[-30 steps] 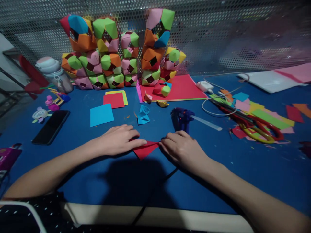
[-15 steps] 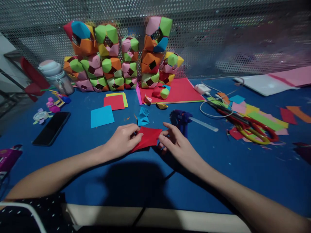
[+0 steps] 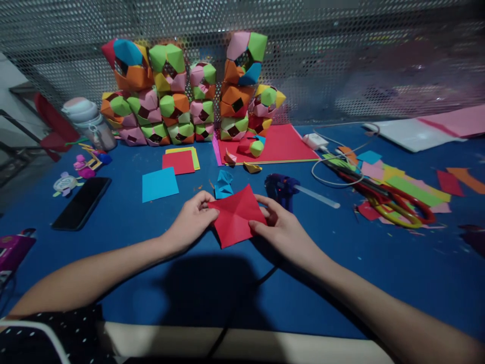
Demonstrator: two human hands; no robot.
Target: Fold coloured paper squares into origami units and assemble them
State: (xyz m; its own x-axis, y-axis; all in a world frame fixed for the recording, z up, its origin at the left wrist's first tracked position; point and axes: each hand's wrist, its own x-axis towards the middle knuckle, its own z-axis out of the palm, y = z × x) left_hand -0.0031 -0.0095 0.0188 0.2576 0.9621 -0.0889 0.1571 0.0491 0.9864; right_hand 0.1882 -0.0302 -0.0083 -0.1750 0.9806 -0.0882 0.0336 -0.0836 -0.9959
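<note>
Right now, in the head view, both hands have hold of one red sheet (image 3: 237, 215). It sits between them, right in front of the person. The left hand (image 3: 193, 217) is partly closed and pinches the left corner, with its thumb on top and its pointer finger tucked at the edge. The right hand (image 3: 278, 222) is more open. Its thumb presses on top near the right corner, and its other fingers go behind the paper.

The sheet is about as wide as it is long, so it has no long side. It is turned like a diamond: one corner points away from the person and one points back. Faint fold lines meet near its middle. No hand is nearer, because both touch it. I can't tell if any of it rests on the tabletop (image 3: 318, 298).

Just past the sheet, beyond the left hand's fingertips, is a folded blue piece (image 3: 223, 184). A glue gun (image 3: 281, 185) is just beyond the right hand. Past the left hand lies a flat blue square (image 3: 159, 184). Well to the right of the right hand are scissors (image 3: 397, 206) on paper scraps (image 3: 419, 186). Far beyond both hands, colorful paper shapes (image 3: 172, 107) are stacked up.
</note>
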